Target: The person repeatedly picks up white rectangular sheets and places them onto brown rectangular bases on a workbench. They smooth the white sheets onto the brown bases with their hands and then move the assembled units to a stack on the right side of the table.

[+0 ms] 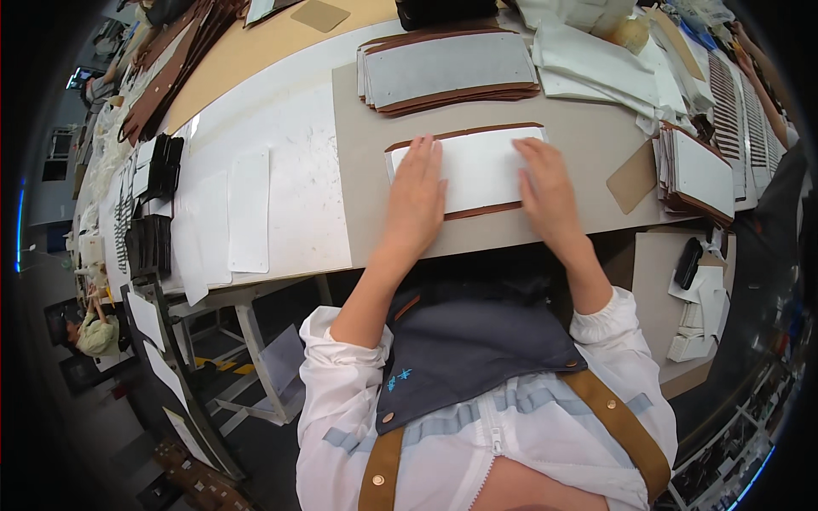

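Note:
In front of me a white rectangular panel [481,170] lies over a brown, leather-like piece [484,210], whose edges show along the far and near sides. My left hand [415,194] rests on the panel's left end, fingers stretched out and flat. At the right end is my right hand [550,189], its fingers apart and slightly bent, a little blurred. Neither hand grips anything. Both pieces lie on a grey-beige board [366,170]. Just beyond them sits a stack of similar brown-edged panels [452,66].
Another brown-edged stack [700,175] stands at the right beside a tan card [632,180]. White sheets [596,72] pile up at the far right. Leftward lie white strips [249,213] and black bundles [152,243]. Brown strips [175,64] hang over the far left.

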Available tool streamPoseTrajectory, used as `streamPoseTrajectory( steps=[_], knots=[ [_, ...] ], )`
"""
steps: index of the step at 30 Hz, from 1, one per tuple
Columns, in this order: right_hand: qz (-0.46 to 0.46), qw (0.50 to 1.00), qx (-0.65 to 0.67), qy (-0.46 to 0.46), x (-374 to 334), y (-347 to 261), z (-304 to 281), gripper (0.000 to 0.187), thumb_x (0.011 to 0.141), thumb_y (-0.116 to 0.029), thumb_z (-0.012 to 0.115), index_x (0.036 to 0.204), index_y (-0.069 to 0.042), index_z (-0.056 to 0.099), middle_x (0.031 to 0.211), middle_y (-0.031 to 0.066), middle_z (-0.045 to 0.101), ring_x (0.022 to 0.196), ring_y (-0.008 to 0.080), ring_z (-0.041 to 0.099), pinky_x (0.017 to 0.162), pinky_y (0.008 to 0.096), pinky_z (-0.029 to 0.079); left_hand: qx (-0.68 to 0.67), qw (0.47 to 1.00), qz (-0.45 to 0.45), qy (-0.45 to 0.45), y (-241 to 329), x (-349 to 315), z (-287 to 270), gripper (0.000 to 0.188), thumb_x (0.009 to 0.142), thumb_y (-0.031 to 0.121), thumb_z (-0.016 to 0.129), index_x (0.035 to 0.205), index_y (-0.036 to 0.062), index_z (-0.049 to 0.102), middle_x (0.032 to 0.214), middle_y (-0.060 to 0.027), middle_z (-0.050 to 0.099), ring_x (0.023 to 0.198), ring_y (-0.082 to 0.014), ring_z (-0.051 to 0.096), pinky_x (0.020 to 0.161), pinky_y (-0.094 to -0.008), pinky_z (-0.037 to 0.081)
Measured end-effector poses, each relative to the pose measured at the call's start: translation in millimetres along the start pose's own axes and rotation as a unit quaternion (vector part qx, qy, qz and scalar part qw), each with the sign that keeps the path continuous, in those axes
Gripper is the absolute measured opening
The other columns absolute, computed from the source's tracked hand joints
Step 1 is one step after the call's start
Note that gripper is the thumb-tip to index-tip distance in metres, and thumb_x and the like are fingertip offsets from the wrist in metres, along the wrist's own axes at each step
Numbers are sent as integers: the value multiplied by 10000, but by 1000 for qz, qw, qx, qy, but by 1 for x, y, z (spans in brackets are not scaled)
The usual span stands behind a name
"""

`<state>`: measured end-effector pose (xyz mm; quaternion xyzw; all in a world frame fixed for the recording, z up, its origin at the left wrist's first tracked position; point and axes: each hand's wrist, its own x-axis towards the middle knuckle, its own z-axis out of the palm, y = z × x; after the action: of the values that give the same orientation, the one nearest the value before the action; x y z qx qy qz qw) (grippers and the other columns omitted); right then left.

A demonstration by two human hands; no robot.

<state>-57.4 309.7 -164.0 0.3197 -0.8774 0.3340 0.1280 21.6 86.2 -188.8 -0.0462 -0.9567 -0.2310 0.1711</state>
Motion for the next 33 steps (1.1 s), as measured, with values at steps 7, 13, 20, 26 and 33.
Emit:
streamPoseTrajectory(
  steps=[7, 13, 20, 26, 33],
  knots=[
    [-84, 977, -143, -132, 7, -9, 59, 618, 1000, -311, 504, 1525, -1, 401, 1611, 152, 366, 1522, 275, 292, 1256, 454, 186, 94, 993, -7, -64, 11, 8, 27, 619, 1007, 250, 449, 1568, 13, 341, 1650, -149, 298, 1547, -299, 232, 1251, -517, 152],
    [-54, 974, -152, -158, 7, -1, 35, 793, 975, -502, 557, 1570, -27, 335, 1646, 157, 302, 1544, 297, 239, 1258, 473, 152, 132, 987, -33, -85, 1, 0, 5, 782, 945, 531, 580, 1573, 109, 381, 1659, -155, 276, 1551, -353, 193, 1249, -534, 136],
    [67, 979, -168, -93, -5, 25, 24, 939, 947, -637, 558, 1572, 14, 298, 1656, 217, 237, 1555, 343, 182, 1261, 476, 129, 126, 987, -46, -93, -8, -7, -3, 968, 868, 658, 638, 1592, 93, 333, 1676, -203, 201, 1556, -389, 153, 1248, -525, 120],
    [198, 912, 350, 85, -9, 53, 1, 644, 1057, -384, 528, 1523, 35, 379, 1561, 224, 410, 1489, 281, 347, 1234, 401, 251, 61, 996, -45, -42, -23, 4, 2, 872, 897, 579, 668, 1523, 28, 412, 1552, -247, 370, 1445, -416, 322, 1188, -523, 223],
    [284, 838, 446, 136, -31, 56, -4, 468, 1050, -226, 573, 1445, 9, 486, 1418, 133, 571, 1314, 200, 526, 1118, 325, 397, 3, 989, -120, -88, -42, 69, -3, 218, 851, 263, 787, 948, 101, 679, 947, -32, 641, 1007, -276, 554, 933, -451, 381]
  ],
)
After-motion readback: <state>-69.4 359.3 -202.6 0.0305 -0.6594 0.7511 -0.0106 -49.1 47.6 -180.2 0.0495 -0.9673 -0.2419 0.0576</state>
